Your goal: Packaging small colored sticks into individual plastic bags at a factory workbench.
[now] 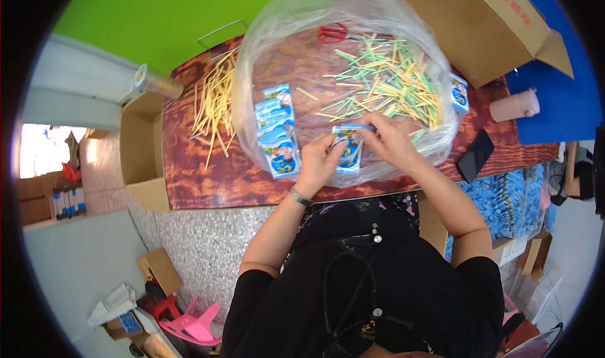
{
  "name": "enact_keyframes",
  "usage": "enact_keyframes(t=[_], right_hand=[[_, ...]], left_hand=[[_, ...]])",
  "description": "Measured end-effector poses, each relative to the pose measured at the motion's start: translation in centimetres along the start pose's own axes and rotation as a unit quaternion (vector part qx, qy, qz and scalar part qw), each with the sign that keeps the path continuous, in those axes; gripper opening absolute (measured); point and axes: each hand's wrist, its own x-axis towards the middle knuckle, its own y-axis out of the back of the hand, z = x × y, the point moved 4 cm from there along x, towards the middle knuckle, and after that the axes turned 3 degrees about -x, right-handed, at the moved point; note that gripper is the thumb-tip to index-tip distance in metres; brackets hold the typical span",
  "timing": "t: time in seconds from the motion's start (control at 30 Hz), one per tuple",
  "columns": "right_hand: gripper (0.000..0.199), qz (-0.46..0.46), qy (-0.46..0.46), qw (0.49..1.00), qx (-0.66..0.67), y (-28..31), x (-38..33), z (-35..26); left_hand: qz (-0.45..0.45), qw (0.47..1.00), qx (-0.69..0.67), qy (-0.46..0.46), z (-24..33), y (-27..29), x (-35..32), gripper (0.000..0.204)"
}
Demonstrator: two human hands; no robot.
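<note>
- Bright, even light across the tabletop (pixel 195 191) here!
- Far left, the opening (pixel 43 149) blazes, washed out to white.
- Pale glints run along the clear plastic (pixel 271 24).
- Edges bow toward a black fisheye rim.
- Blue packets (pixel 282 153) look soft; the black shirt (pixel 283 301) sinks dark.

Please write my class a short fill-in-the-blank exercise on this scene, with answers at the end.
1. The scissors have ____ handles.
2. The wristband is on the ____ wrist.
3. The black phone lies to the ____ of the right hand.
4. The left hand and right hand hold a white and ____ packet.

Missing words: red; left; right; blue.
</note>
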Motion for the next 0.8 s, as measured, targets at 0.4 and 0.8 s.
enact_keyframes(t=[0.4, 0.8], right_hand=[[0.019, -0.036, -0.068, 0.997, 0.000, 5.9, 1.3, 4.5], [0.027, -0.187, -0.096, 0.895, -0.393, 3.7, 7.1, 10.7]], left_hand=[[-0.049, 0.983, -0.169, 0.046, -0.7, -1.7, 0.5, 0.007], [-0.077, 0.974, -0.195, 0.086, -1.9, -2.7, 0.6, 0.007]])
